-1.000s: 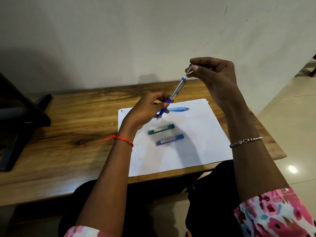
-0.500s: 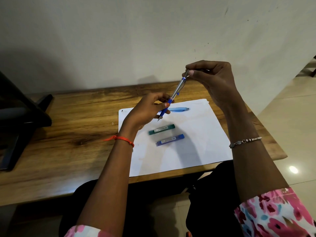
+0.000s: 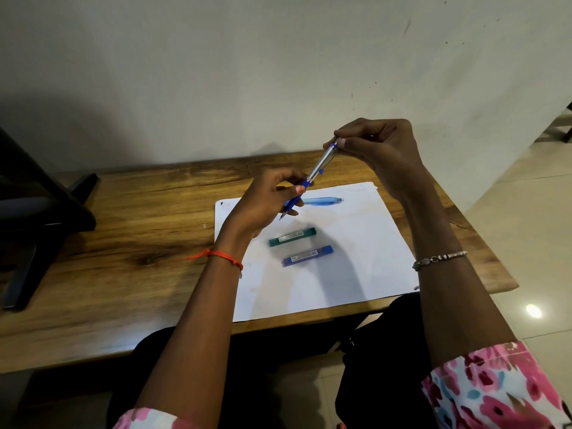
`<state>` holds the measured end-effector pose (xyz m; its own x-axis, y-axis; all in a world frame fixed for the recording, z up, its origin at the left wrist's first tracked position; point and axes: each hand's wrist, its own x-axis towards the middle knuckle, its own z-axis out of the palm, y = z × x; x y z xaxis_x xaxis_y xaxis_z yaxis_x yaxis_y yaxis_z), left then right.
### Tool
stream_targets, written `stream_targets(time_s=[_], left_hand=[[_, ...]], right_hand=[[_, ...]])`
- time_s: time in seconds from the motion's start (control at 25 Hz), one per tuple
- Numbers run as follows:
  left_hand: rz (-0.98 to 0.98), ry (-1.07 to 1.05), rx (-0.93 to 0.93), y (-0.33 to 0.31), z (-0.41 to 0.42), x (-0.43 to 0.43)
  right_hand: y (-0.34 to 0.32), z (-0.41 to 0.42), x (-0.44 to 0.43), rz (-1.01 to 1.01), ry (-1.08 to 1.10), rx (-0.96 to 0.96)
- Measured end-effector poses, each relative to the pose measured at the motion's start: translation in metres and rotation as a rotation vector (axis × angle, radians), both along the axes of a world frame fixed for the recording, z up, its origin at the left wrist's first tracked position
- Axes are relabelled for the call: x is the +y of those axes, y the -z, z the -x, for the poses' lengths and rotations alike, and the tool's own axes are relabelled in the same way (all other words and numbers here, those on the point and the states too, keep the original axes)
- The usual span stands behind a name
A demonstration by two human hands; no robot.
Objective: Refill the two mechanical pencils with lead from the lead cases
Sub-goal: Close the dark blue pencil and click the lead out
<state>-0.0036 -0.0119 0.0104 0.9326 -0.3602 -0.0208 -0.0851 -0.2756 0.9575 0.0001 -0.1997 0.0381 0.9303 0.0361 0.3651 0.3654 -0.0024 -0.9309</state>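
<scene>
My left hand (image 3: 266,202) grips the blue grip end of a silver and blue mechanical pencil (image 3: 320,164), held tilted above the table with its tip pointing down left. My right hand (image 3: 380,150) pinches the pencil's top cap end between thumb and fingers. A second, light blue pencil (image 3: 323,200) lies flat on the white paper sheet (image 3: 365,243), partly hidden behind my left hand. A green lead case (image 3: 292,236) and a blue lead case (image 3: 308,256) lie side by side on the paper, both untouched.
The paper rests on a wooden table (image 3: 123,243) against a pale wall. A dark stand or monitor base (image 3: 37,212) occupies the table's left side. The table's right edge drops to a tiled floor (image 3: 526,212).
My right hand has come down and pressed closer onto the pencil's top end. The pencil's upper end sits slightly lower. My left hand and the cases have stayed put.
</scene>
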Motion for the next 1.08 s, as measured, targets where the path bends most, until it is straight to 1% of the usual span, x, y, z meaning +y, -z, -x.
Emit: stream_targets(time_s=[0.08, 0.16, 0.24, 0.28, 0.4, 0.44, 0.48, 0.6, 0.68, 0.8, 0.92, 1.08], left_hand=[[0.031, 0.008, 0.006, -0.003, 0.001, 0.0], [0.079, 0.028, 0.034, -0.006, 0.004, -0.002], [0.152, 0.048, 0.077, -0.009, 0.005, -0.005], [0.193, 0.05, 0.098, -0.01, 0.006, -0.007], [0.284, 0.038, 0.144, -0.01, 0.009, -0.012], [0.316, 0.037, 0.16, -0.009, 0.01, -0.014], [0.348, 0.039, 0.181, -0.008, 0.011, -0.016], [0.375, 0.052, 0.264, -0.004, 0.013, -0.017], [0.367, 0.056, 0.311, -0.002, 0.013, -0.016], [0.416, 0.044, 0.381, -0.002, 0.014, -0.017], [0.547, 0.023, 0.45, -0.008, 0.014, -0.017], [0.661, 0.04, 0.471, -0.015, 0.015, -0.016]], right_hand=[[0.0, 0.0, 0.001, -0.081, -0.048, 0.019], [-0.001, 0.0, 0.007, -0.215, -0.115, 0.042], [-0.001, 0.001, 0.014, -0.311, -0.153, 0.088], [-0.001, 0.001, 0.018, -0.308, -0.164, 0.117], [-0.003, 0.001, 0.031, -0.197, -0.227, 0.242], [-0.005, 0.002, 0.036, -0.209, -0.242, 0.277], [-0.007, 0.003, 0.039, -0.264, -0.247, 0.297], [-0.015, 0.0, 0.041, -0.554, -0.247, 0.307], [-0.021, -0.001, 0.036, -0.677, -0.224, 0.331], [-0.032, -0.002, 0.028, -0.679, -0.195, 0.353], [-0.049, -0.003, 0.021, -0.668, -0.188, 0.32], [-0.078, -0.006, 0.016, -0.765, -0.183, 0.226]])
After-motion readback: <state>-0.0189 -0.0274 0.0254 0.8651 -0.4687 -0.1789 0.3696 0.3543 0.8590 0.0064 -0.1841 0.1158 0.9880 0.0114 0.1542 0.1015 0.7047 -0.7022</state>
